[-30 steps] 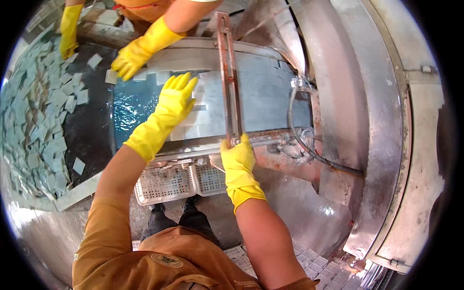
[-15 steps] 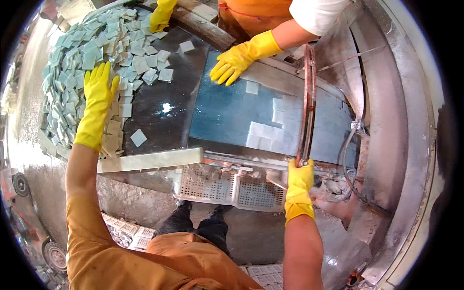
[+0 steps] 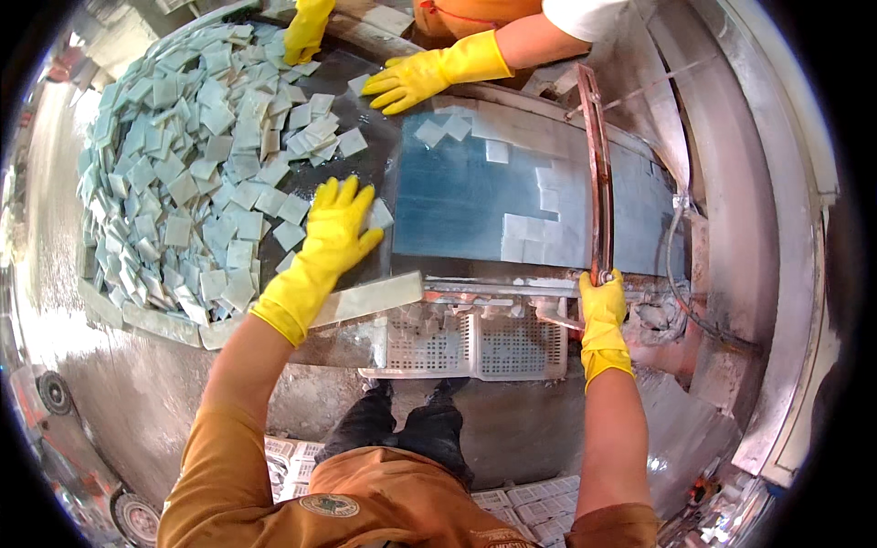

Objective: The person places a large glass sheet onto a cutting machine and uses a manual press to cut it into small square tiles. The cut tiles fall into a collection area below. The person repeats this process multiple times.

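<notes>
In a yellow rubber glove, my left hand (image 3: 333, 228) lies flat with fingers spread over the dark wet tabletop (image 3: 361, 265). Its fingertips are beside a single pale square tile (image 3: 379, 215); whether they touch it I cannot tell. A heap of pale green-white tiles (image 3: 192, 173) lies to its left. My right hand (image 3: 603, 315), gloved alike, is closed around the near end of a reddish metal bar (image 3: 598, 173). That bar spans a blue, belt-like surface (image 3: 448, 201), on which flat tiles (image 3: 530, 239) lie in part edge to edge.
Across the table, another person's gloved hand (image 3: 416, 80) rests near the belt's far left corner; their other gloved hand (image 3: 307, 35) is by the heap. White perforated baskets (image 3: 429, 345) stand below the near edge. A pale rail (image 3: 370, 300) borders the table. A hose (image 3: 671, 251) hangs right.
My left hand has moved right, from the heap to the dark tabletop. Tiles have spread rightward. The other person's hand has shifted left, and more tiles lie on the belt's far left.
</notes>
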Demonstrator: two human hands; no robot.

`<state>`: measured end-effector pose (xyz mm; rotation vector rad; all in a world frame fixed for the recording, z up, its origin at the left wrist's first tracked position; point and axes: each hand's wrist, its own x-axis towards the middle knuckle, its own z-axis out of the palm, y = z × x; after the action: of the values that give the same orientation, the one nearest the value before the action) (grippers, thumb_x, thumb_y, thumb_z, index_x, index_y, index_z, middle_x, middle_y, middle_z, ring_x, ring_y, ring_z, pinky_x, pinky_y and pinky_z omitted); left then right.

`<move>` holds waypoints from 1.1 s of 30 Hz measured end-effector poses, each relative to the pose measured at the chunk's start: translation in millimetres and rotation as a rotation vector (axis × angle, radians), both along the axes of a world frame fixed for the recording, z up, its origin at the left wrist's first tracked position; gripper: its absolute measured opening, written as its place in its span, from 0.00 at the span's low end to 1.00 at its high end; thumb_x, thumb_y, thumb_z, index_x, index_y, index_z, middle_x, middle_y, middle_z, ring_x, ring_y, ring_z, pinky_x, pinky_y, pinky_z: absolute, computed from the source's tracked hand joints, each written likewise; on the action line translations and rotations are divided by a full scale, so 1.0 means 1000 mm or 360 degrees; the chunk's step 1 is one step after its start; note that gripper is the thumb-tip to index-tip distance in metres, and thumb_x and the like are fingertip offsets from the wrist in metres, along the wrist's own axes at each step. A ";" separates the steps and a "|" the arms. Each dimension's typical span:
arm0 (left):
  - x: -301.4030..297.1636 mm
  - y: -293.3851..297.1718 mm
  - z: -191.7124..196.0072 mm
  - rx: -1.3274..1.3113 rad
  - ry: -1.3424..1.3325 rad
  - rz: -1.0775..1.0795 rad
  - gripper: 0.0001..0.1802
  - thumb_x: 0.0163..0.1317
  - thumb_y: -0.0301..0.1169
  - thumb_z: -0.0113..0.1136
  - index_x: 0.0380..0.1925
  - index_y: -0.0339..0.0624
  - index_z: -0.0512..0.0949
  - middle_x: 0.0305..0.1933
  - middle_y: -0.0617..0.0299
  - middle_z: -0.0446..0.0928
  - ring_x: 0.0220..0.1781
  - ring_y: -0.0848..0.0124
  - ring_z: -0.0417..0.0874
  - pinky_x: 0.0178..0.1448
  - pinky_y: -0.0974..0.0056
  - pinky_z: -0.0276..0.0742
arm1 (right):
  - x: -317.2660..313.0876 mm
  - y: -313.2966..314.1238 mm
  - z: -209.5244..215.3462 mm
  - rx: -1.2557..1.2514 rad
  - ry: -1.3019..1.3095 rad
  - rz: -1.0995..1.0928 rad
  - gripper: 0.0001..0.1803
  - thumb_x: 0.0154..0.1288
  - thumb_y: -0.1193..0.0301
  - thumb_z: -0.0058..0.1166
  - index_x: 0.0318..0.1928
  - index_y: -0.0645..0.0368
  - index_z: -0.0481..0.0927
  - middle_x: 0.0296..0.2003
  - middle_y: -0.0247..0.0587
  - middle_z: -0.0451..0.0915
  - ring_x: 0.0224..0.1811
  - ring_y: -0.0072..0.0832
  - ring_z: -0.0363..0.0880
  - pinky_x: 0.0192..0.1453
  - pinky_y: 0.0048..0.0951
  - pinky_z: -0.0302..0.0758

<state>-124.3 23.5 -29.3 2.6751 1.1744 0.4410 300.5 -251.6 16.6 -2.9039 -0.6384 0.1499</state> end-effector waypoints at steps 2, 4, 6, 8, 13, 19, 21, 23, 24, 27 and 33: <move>0.010 -0.004 -0.001 -0.0054 -0.0288 -0.0088 0.42 0.56 0.42 0.79 0.71 0.41 0.77 0.76 0.36 0.72 0.76 0.36 0.73 0.82 0.38 0.65 | 0.004 -0.004 -0.007 0.0048 -0.0118 0.0009 0.33 0.62 0.50 0.72 0.61 0.55 0.82 0.50 0.51 0.91 0.53 0.53 0.90 0.57 0.50 0.84; 0.015 0.016 0.001 0.0244 -0.0519 -0.0099 0.39 0.56 0.40 0.80 0.68 0.40 0.80 0.71 0.38 0.77 0.74 0.37 0.75 0.80 0.38 0.68 | 0.005 -0.003 -0.005 0.0035 -0.0028 0.0007 0.33 0.61 0.50 0.73 0.61 0.56 0.82 0.50 0.51 0.91 0.53 0.53 0.90 0.57 0.49 0.84; 0.008 0.059 0.007 0.0438 -0.0385 0.0018 0.35 0.55 0.40 0.79 0.62 0.40 0.82 0.65 0.42 0.81 0.69 0.39 0.78 0.74 0.38 0.72 | -0.005 0.002 0.000 0.0040 -0.0038 0.0029 0.35 0.61 0.52 0.74 0.64 0.57 0.82 0.49 0.51 0.91 0.54 0.53 0.90 0.58 0.47 0.84; 0.006 0.087 0.032 0.0297 0.0125 0.0087 0.36 0.58 0.40 0.78 0.67 0.41 0.79 0.68 0.42 0.79 0.69 0.40 0.78 0.75 0.42 0.73 | 0.000 -0.007 -0.004 0.0086 -0.0110 0.0057 0.36 0.61 0.51 0.73 0.65 0.59 0.82 0.51 0.53 0.90 0.54 0.53 0.90 0.59 0.47 0.84; -0.018 0.147 0.039 0.0236 0.0592 -0.0170 0.32 0.63 0.41 0.75 0.68 0.50 0.81 0.72 0.43 0.79 0.68 0.44 0.82 0.71 0.47 0.78 | 0.009 -0.007 -0.013 -0.0018 0.0021 0.0041 0.40 0.62 0.47 0.71 0.67 0.62 0.80 0.56 0.58 0.88 0.58 0.54 0.89 0.61 0.48 0.84; -0.038 0.189 0.008 0.0232 0.0148 -0.0320 0.16 0.74 0.34 0.65 0.58 0.42 0.86 0.70 0.43 0.81 0.66 0.42 0.84 0.70 0.48 0.80 | 0.002 -0.003 -0.003 -0.0001 0.0126 0.0003 0.37 0.63 0.48 0.69 0.67 0.55 0.80 0.55 0.54 0.90 0.57 0.53 0.89 0.60 0.51 0.85; -0.042 0.172 0.012 0.0208 -0.0090 -0.0174 0.14 0.77 0.32 0.62 0.55 0.36 0.86 0.69 0.42 0.82 0.66 0.44 0.84 0.71 0.52 0.79 | -0.010 0.008 0.012 0.0002 0.0085 0.0017 0.37 0.63 0.47 0.69 0.67 0.56 0.80 0.55 0.54 0.90 0.58 0.52 0.89 0.60 0.51 0.84; -0.047 0.151 0.018 0.0255 -0.0385 -0.0124 0.15 0.79 0.32 0.61 0.57 0.34 0.85 0.68 0.44 0.84 0.66 0.49 0.86 0.71 0.54 0.79 | -0.007 0.010 0.006 0.0015 0.0099 0.0040 0.38 0.64 0.48 0.69 0.68 0.57 0.79 0.56 0.55 0.89 0.58 0.53 0.89 0.62 0.51 0.84; -0.032 0.128 0.032 -0.0236 -0.0586 0.0118 0.18 0.80 0.33 0.60 0.61 0.34 0.84 0.68 0.48 0.84 0.67 0.60 0.85 0.70 0.57 0.78 | -0.003 0.006 0.004 0.0021 0.0096 0.0023 0.38 0.64 0.48 0.69 0.68 0.57 0.79 0.56 0.55 0.89 0.58 0.53 0.89 0.62 0.51 0.84; 0.000 0.053 0.078 -0.1285 -0.0844 0.0173 0.20 0.80 0.34 0.62 0.65 0.36 0.83 0.70 0.51 0.84 0.69 0.66 0.83 0.73 0.58 0.74 | -0.004 -0.001 0.009 0.0008 0.0107 -0.0011 0.38 0.65 0.48 0.68 0.69 0.57 0.78 0.56 0.56 0.89 0.59 0.54 0.88 0.63 0.51 0.84; 0.017 -0.007 0.120 -0.1010 -0.0211 -0.0446 0.29 0.69 0.32 0.70 0.70 0.40 0.79 0.71 0.43 0.80 0.75 0.44 0.78 0.78 0.50 0.72 | -0.009 0.001 0.017 0.0005 0.0047 0.0003 0.38 0.64 0.48 0.68 0.67 0.58 0.79 0.55 0.56 0.89 0.56 0.55 0.90 0.61 0.51 0.85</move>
<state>-107.2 16.0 90.3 2.1652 0.7234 0.1561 291.4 -250.7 33.2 -2.8927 -0.6356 0.1915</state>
